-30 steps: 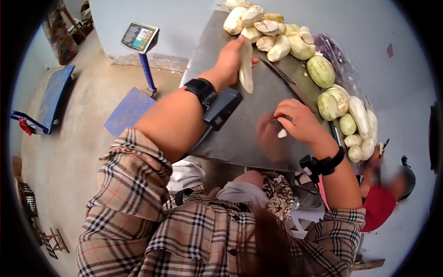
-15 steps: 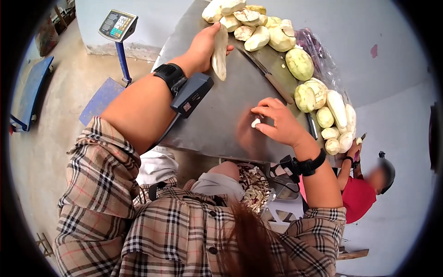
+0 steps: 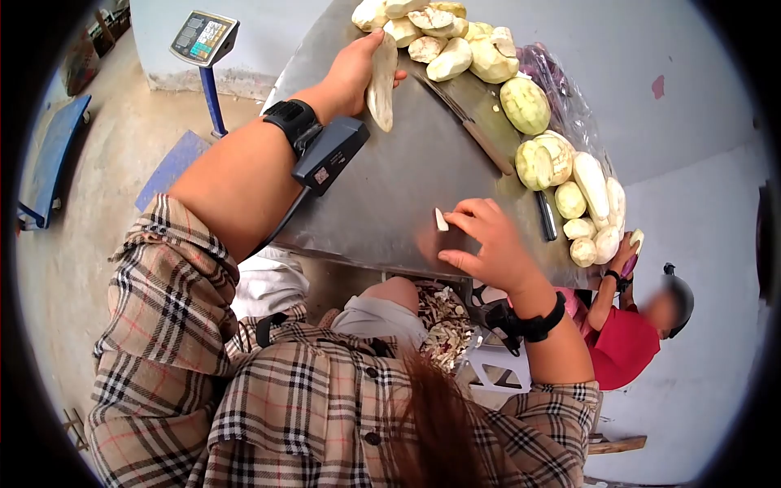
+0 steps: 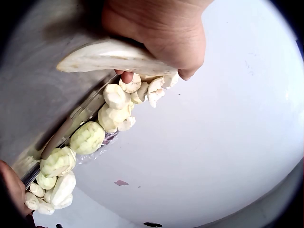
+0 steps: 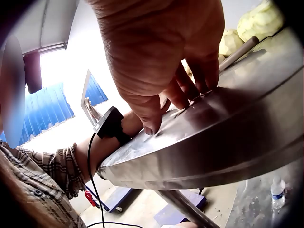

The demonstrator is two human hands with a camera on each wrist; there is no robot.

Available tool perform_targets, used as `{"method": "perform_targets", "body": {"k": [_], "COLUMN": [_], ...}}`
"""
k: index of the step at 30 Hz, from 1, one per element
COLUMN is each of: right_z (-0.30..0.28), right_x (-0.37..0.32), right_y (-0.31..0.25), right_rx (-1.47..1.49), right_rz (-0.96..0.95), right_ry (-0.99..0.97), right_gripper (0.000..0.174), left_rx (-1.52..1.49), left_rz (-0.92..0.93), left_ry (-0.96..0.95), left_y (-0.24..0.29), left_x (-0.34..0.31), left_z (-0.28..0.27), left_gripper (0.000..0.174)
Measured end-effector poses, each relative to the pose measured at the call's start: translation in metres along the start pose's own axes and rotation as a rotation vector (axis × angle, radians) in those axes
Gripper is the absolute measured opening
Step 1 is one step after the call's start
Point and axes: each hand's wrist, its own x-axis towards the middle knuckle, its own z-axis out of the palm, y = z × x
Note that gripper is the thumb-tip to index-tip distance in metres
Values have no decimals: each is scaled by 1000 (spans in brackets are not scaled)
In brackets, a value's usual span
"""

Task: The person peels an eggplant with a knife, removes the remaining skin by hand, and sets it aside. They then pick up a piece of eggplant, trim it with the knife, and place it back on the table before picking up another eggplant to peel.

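Note:
My left hand (image 3: 354, 75) grips a long, pale peeled eggplant (image 3: 381, 85) above the steel table (image 3: 358, 211); in the left wrist view the eggplant (image 4: 107, 57) lies across under the palm. The right hand (image 3: 490, 244) is low near the table's front edge, thumb apart from the fingers. A small white scrap (image 3: 440, 220) lies right at its index fingertip. In the right wrist view the fingertips (image 5: 153, 129) come down to the steel top. Beyond the right hand, a long knife with a brown handle (image 3: 488, 149) lies on the table.
Peeled eggplants (image 3: 525, 106) line the table's far and right side, before a clear plastic bag (image 3: 561, 85). A dark-handled tool (image 3: 546, 215) lies by them. A blue platform scale (image 3: 207, 69) stands left. Another person in red (image 3: 626, 346) works at right. Peelings (image 3: 443, 325) lie below the table.
The right hand has moved toward the table's front edge and its fingers have spread; the white scrap, earlier between finger and thumb, is now at the fingertip. The left hand keeps hold of the eggplant.

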Motion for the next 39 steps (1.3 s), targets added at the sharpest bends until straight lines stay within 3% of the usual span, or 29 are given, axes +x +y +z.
{"method": "perform_targets", "body": {"k": [7, 13, 25, 28, 34, 39], "right_z": [11, 14, 30, 22, 18, 30], "right_x": [-13, -9, -28, -19, -17, -25], "right_y": [-12, -23, -21, -24, -20, -17], "right_rx": [30, -120, -44, 23, 16, 78], "right_rz": [-6, -70, -75, 7, -19, -38], "right_ry": [132, 57, 244, 238, 87, 190], "right_gripper": [58, 65, 60, 61, 55, 49], "left_rx": [46, 43, -54, -40, -35, -34], "left_rz": [2, 16, 7, 17, -20, 8], "left_ry": [-18, -34, -49, -45, -17, -56], "left_y": [1, 0, -6, -6, -5, -6], "left_x": [0, 1, 11, 12, 13, 12], "left_z": [-2, -3, -4, -4, -5, -3], "left_gripper": [50, 50, 42, 42, 44, 45]}}
